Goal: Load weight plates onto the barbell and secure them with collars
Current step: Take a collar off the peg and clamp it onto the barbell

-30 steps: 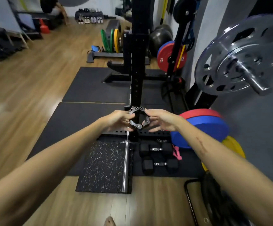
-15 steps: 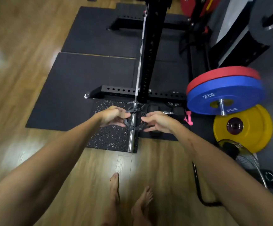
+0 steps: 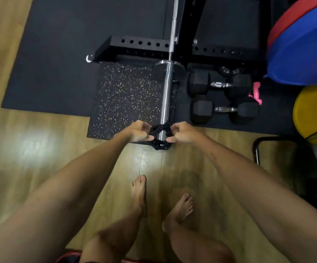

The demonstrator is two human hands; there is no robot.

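collar (image 3: 160, 136): a black clamp ring at the near tip of the barbell sleeve (image 3: 166, 95); it seems to ring the tip, though blur hides how far on it sits.
left hand (image 3: 139, 132): curled onto the collar's 9 o'clock side, thumb and fingers pinching its rim.
right hand (image 3: 182, 133): curled onto the 3 o'clock side in a matching pinch; both hands are equally near.
sleeve axis: runs from the hands toward 12 o'clock, up to the shoulder flange (image 3: 168, 70), beyond which the thin shaft (image 3: 172, 25) goes on past the rack base (image 3: 140, 47).
coming move, as I judge it: slide the collar along the sleeve toward 12 o'clock, keeping the ring square to the bar so it does not bind.
open room: the sleeve is bare between collar and flange, with no plate on it yet.
edges: the speckled mat (image 3: 127, 99) lies at 10 o'clock of the hands; two hex dumbbells (image 3: 224, 97) sit at 2 o'clock, apart from the sleeve.
plates: the blue plate (image 3: 296, 59) and yellow plate (image 3: 309, 112) rest far out at 3 o'clock, well apart from the bar.
task state: loading looks unstarted on this end.
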